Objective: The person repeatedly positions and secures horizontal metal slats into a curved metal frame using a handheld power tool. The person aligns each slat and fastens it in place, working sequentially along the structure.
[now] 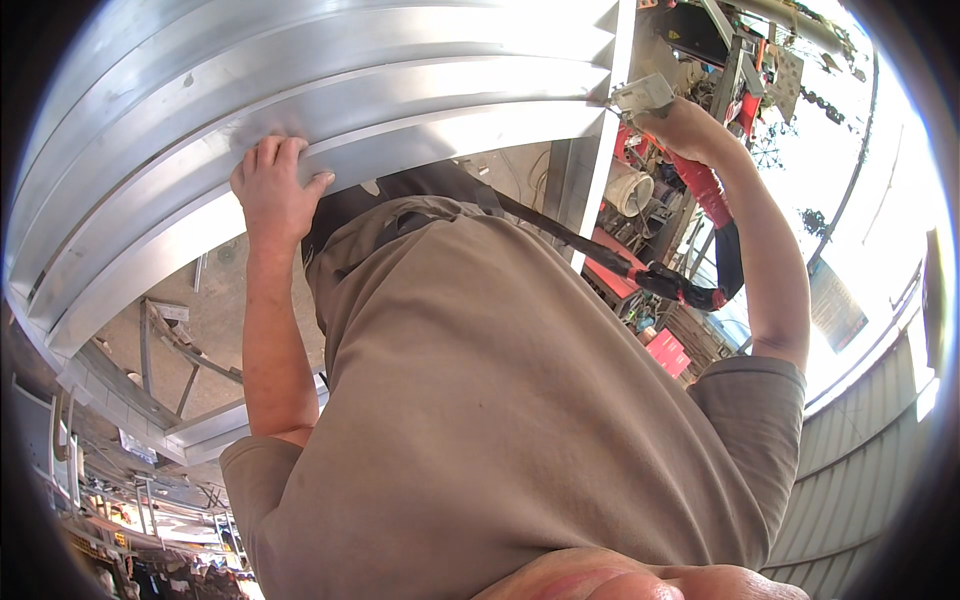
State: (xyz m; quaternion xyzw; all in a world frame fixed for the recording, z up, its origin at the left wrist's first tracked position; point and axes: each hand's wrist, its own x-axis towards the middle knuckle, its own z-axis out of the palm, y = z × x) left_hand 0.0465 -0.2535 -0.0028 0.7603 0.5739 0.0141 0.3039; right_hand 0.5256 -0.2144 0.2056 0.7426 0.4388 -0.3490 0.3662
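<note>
Our left hand (272, 190), at ten o'clock, lies flat with spread fingers against the ribbed aluminium panel (330, 90) filling the upper left, grasping nothing; our right hand (685, 125), at one o'clock, is clenched around a small grey tool (643, 95) touching the panel's right edge; a red-and-black hose (690, 290) hangs near the right forearm; a workshop lies behind.

Your left hand (272, 190) presses flat on a ribbed, shiny aluminium panel (330, 90) overhead, fingers over a ridge. Your right hand (685, 128) grips a red-handled tool (705, 190) at the panel's right edge.
</note>
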